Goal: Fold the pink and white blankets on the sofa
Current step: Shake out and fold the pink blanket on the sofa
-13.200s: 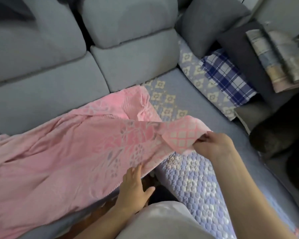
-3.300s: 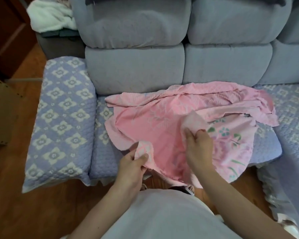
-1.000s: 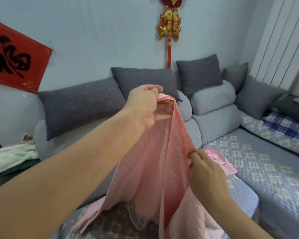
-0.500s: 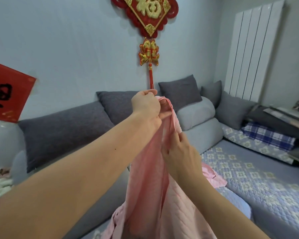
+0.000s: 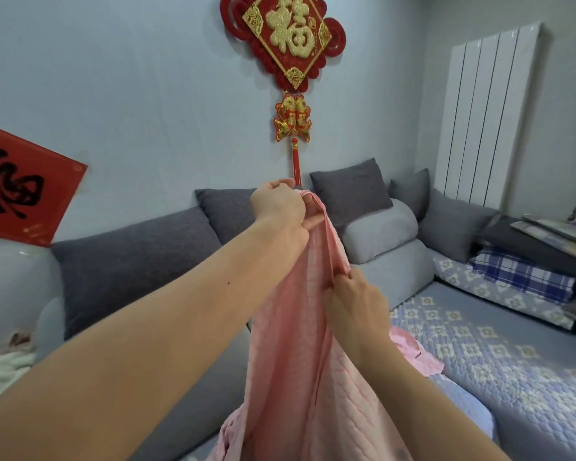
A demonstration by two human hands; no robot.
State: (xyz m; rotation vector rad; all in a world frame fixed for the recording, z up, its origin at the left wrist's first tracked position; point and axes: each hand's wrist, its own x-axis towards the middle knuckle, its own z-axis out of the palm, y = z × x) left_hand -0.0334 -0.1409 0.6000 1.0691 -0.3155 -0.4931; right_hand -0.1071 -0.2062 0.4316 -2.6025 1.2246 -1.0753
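Left hand [image 5: 281, 207] is up high out in front, fingers curled tight around the top edge of the pink blanket [image 5: 290, 344] — it's basically bunched in the fist. Right hand [image 5: 354, 304] is lower and just beside the hanging fabric, thumb and fingertips pinching a fold along the blanket's right edge. The blanket hangs straight down from the left hand in a long drape, with its lower part trailing toward the grey sofa [image 5: 389, 271] and one pink corner lying on the quilted lavender seat cover [image 5: 486, 344]. A white blanket [image 5: 0, 371] sits crumpled at the far left — partly cut off by the frame. Red knot ornament [image 5: 285, 38] hangs on the wall behind, dark grey cushions [image 5: 130, 261] lined up under it.
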